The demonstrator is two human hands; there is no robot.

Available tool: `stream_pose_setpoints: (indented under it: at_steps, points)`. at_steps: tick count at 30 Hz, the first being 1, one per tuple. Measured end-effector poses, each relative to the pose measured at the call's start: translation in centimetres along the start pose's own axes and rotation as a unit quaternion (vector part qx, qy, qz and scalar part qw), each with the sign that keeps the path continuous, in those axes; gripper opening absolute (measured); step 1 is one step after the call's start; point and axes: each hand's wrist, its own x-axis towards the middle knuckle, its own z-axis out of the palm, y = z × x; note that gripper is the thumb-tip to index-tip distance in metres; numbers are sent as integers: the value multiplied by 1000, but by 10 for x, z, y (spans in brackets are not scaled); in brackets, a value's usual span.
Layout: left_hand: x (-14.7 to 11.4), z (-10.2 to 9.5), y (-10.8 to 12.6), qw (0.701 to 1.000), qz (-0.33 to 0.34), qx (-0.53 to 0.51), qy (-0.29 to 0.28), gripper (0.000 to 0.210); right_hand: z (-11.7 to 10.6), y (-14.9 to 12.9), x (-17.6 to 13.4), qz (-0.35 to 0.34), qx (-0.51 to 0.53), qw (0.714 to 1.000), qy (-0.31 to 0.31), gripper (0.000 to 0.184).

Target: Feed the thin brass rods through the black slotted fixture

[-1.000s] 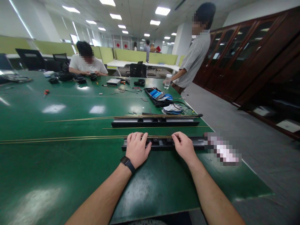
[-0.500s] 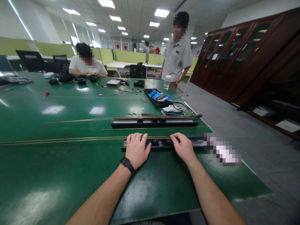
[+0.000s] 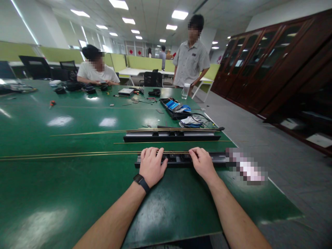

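A long black rail [image 3: 178, 165] with a grey channel lies across the table in front of me. Two thin brass-coloured rods [image 3: 77, 154] run from the far left onto its far edge. My left hand [image 3: 151, 164], with a dark watch at the wrist, lies over the rail and rods, its fingers stretched out and the thumb apart. At the rods' right end, my right hand [image 3: 201, 160] pinches a rod between thumb and fingertips. The fingers hide part of the rods and rail. Dark pieces sit in the channel between the hands.
Behind lies a second black rail [image 3: 171, 138] with more rods on it, and a single rod [image 3: 176, 141] before it. Farther back are a black tray [image 3: 172, 110] and a glass cup [image 3: 185, 91]. A pixelated item [image 3: 247, 167] lies right. Two people are beyond the green table [image 3: 85, 193].
Both hands stay in place on the rail and rods. The standing person has shifted slightly left with an arm nearer the cup; the seated person's head has lifted a little.
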Motion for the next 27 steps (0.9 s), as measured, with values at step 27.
stream_pose_setpoints:
  at_steps: [27]
  points:
    - [0,-1,0,1000,-3,1,-9,38,0,-4,-1,-11,-15,1000,12,29]
